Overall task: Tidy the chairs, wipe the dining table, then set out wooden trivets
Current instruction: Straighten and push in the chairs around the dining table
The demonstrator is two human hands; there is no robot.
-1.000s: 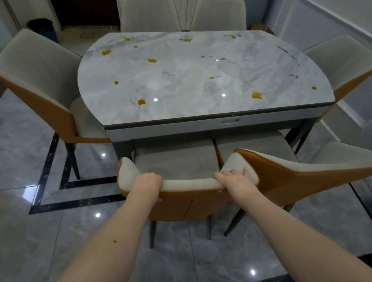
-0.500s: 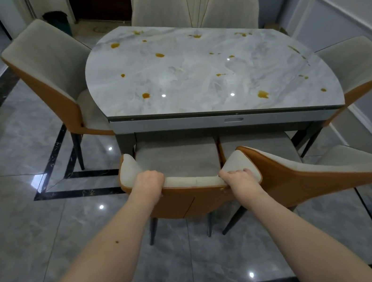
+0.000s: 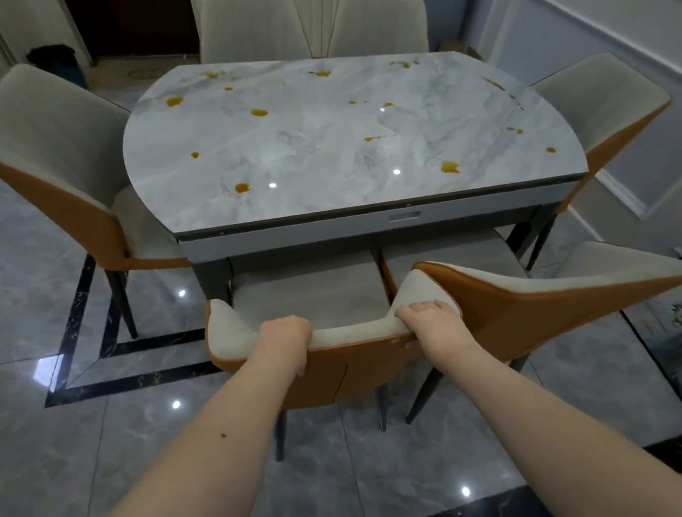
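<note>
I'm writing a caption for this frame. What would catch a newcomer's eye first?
Both hands grip the top of a chair backrest at the near side of the table: the left hand toward its left corner, the right hand at its right corner. Beyond them, orange-brown spills dot the grey marble-look dining table. A second chair stands skewed just to the right.

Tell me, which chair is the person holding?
The near chair, with both hands, left hand and right hand, on its backrest. The other chairs stand untouched.
</note>
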